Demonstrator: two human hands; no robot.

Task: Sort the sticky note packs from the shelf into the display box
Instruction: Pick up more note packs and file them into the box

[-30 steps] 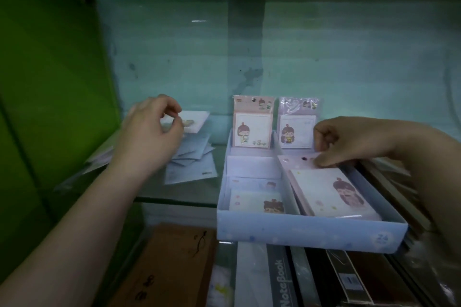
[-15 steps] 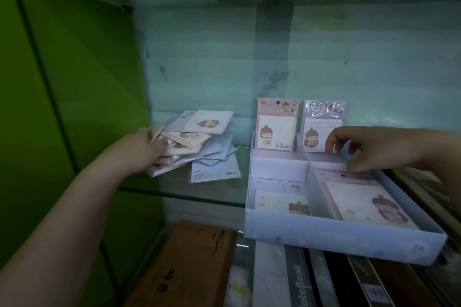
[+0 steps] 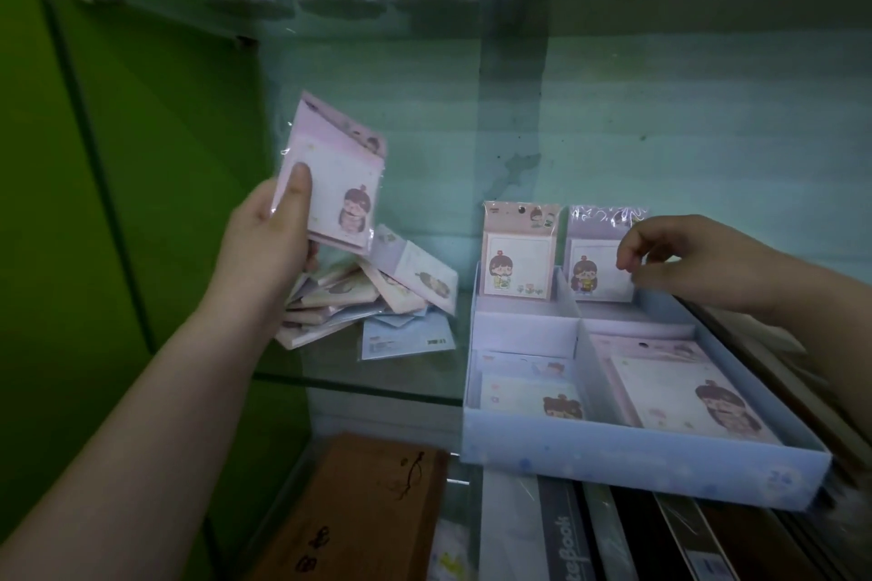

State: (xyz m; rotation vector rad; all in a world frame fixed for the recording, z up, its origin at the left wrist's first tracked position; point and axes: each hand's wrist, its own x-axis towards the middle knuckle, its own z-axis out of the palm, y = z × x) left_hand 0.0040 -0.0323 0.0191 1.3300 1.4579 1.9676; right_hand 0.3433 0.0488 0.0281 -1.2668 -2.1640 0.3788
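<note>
The left hand [image 3: 264,241] holds a pink cellophane-wrapped sticky note pack [image 3: 332,177] printed with a cartoon girl, thumb pressed on its front, raised and tilted. Just below this grip, a loose heap of pastel sticky note packs [image 3: 377,297] lies on the glass shelf [image 3: 330,373]. To its right stands the pale blue cardboard display box [image 3: 637,462], with packs lying flat in its front compartments and two upright at the back. The right hand [image 3: 684,259], fingers curled, hovers at the lilac upright pack [image 3: 599,269]; whether it pinches it cannot be told.
</note>
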